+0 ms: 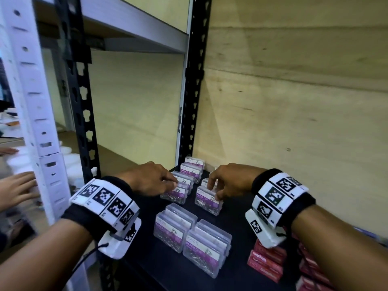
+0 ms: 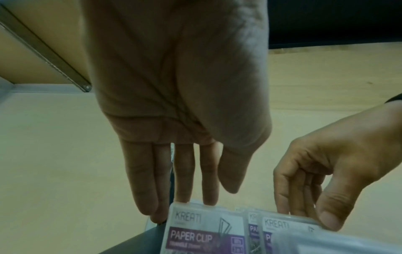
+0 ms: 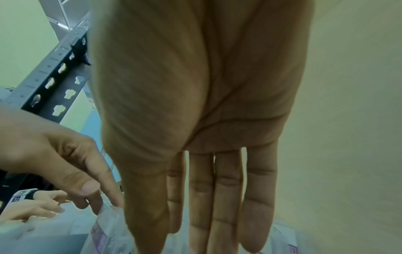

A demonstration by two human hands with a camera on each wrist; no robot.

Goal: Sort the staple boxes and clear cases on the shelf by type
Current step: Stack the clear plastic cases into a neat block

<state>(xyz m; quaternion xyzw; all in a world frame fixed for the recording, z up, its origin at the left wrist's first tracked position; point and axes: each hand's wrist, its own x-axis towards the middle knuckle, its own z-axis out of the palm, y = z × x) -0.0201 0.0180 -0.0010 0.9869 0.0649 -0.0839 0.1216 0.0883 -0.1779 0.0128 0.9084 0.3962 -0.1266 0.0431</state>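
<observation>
Several clear paper-clip cases with purple labels stand in groups on the black shelf (image 1: 235, 225). My left hand (image 1: 175, 183) reaches over the back-left row, and its straight fingers (image 2: 208, 194) touch the top rear edge of a clear case (image 2: 202, 228); the thumb hangs free of it. My right hand (image 1: 214, 191) pinches the front case of the neighbouring row (image 1: 207, 199), thumb (image 2: 328, 220) on its face and fingers behind. Red staple boxes (image 1: 266, 263) are stacked at the front right, partly hidden under my right wrist.
Two more groups of clear cases (image 1: 174, 227) (image 1: 207, 246) stand nearer me. A black slotted upright (image 1: 81, 122) and a white post (image 1: 35, 101) bound the left side. Plywood panels close the back and right. Another person's hands (image 1: 14, 190) work beyond the post.
</observation>
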